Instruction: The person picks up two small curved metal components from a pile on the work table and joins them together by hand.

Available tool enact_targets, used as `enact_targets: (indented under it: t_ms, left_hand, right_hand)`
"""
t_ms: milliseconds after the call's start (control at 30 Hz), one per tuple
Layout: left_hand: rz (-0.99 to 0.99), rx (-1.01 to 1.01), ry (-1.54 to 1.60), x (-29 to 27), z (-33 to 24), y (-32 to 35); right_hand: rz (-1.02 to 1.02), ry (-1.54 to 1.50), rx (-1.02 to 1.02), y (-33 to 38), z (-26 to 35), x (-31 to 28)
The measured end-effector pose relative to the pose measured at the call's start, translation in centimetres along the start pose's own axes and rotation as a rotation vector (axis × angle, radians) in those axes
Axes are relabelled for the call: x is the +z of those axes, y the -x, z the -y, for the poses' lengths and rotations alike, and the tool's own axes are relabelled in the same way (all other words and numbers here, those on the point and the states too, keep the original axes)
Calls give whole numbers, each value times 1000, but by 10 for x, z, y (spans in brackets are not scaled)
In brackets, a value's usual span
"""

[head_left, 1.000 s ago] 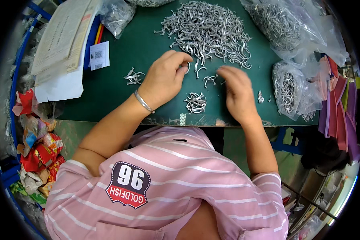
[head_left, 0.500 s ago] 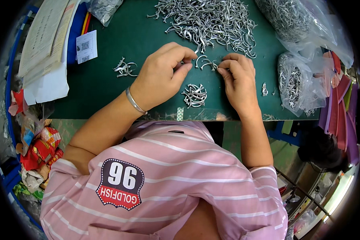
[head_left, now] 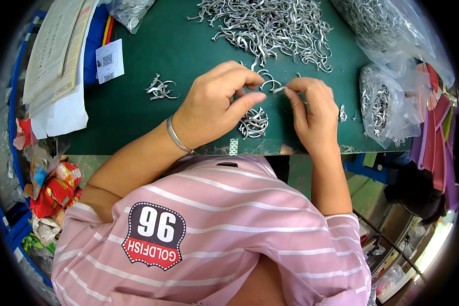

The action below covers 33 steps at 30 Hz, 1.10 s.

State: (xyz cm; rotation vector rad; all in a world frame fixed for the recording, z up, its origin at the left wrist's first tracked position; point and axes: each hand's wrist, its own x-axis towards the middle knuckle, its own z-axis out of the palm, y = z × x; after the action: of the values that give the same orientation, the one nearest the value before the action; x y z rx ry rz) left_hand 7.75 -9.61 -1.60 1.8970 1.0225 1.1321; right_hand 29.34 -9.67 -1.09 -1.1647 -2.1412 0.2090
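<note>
My right hand [head_left: 315, 112] pinches a small curved silver metal piece [head_left: 279, 89] between thumb and fingertips. Facing it, my left hand [head_left: 214, 104] has its thumb and forefinger apart, with nothing visible between them. A couple of loose curved pieces [head_left: 272, 82] lie on the green tabletop [head_left: 137, 120] between the two hands. Just below the left thumb is a small pile of curved pieces [head_left: 253, 124], partly covered by that hand. Beyond both hands spreads a large heap of the same metal pieces [head_left: 270, 30].
Left of my left hand lies another small cluster of pieces [head_left: 161, 88]. Clear plastic bags of metal pieces [head_left: 377, 102] stand at the right. Papers [head_left: 56, 66] and a blue holder with pencils [head_left: 108, 29] are at the far left. The table's near edge [head_left: 260, 148] borders my body.
The gap between my left thumb and forefinger has widened. My right hand has shifted slightly right and nearer, with a metal piece now showing at its fingertips. The whole view has moved a little.
</note>
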Motion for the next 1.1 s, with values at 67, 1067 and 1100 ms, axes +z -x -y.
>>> enact_targets:
  t_ms: [67,1067,1100]
  left_hand:
    - [53,-40,73,0,-2,0]
    - [133,-236,289,-2,-6,4]
    - [132,-238,292,-2,-6,4]
  right_hand:
    - [-39,-145,-92,0,10,5]
    - [-68,-973,493,27,30,14]
    - [-104,-936,453,27,30,15]
